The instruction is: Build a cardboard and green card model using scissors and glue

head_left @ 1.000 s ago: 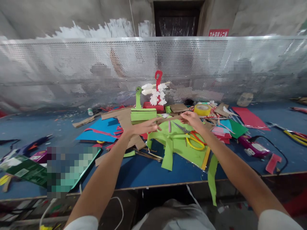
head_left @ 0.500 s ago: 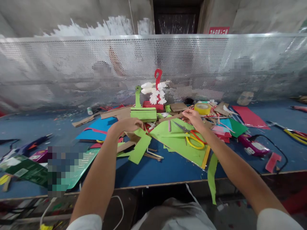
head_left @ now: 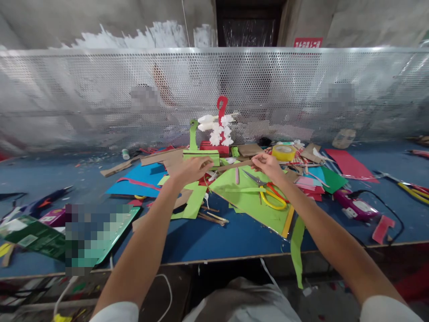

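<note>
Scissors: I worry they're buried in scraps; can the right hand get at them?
Probably yes: the scissors lie uncovered on the green sheet, just nearer than the right hand, with nothing between. That hand is pinching a cardboard strip, though, so it is not free.

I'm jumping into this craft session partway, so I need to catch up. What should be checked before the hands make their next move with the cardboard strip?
1. Right hand pinches one end of the cardboard strip: ok.
2. Left hand grips the other end: cannot tell. The fingers reach the strip, but the contact is hidden.
3. Strip is held above the clutter without snagging: ok.
4. Scissors lie flat on the green sheet, below the right wrist and clear of the fingers: ok.
5. Tape roll sits just beyond the right hand with nothing on it: ok.
6. Glue gun and its cord lie apart from the right forearm: ok.
</note>
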`<action>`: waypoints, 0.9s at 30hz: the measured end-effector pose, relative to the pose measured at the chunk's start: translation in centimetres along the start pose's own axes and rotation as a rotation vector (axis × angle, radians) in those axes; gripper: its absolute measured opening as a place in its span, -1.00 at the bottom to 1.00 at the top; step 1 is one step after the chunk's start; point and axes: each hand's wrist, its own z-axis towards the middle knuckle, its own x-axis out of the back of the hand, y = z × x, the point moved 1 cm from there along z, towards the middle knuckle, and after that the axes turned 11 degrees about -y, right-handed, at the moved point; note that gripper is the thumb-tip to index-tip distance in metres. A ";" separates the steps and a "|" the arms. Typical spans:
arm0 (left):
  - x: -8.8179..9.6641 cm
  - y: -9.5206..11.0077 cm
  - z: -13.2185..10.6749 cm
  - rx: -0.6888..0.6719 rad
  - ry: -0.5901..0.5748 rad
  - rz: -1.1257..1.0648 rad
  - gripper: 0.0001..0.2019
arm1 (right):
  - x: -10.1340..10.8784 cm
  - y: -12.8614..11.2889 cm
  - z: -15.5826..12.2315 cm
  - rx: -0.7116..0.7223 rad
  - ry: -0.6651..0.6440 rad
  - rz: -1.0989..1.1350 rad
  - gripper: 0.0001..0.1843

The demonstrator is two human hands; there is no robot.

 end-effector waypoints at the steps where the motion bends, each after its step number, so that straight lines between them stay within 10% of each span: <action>1: -0.4 0.9 0.2 -0.072 0.025 -0.083 -0.46 | -0.2 0.0 0.0 0.010 -0.015 -0.007 -0.52; 7: -3.5 3.0 1.4 -0.141 0.028 -0.128 -0.60 | -1.5 -0.4 -0.6 0.023 -0.077 -0.031 -0.54; 14: -4.0 2.2 1.4 -0.221 0.252 0.057 -0.64 | -2.2 -0.2 -0.5 -0.280 -0.046 0.285 -0.75; 21: -3.7 3.7 1.3 -0.079 0.041 0.087 -0.61 | -3.2 -0.2 -0.7 0.062 -0.132 -0.074 -0.69; 27: -4.5 4.9 1.6 -0.120 0.027 0.077 -0.66 | -4.3 0.0 -1.0 0.052 -0.183 -0.086 -0.64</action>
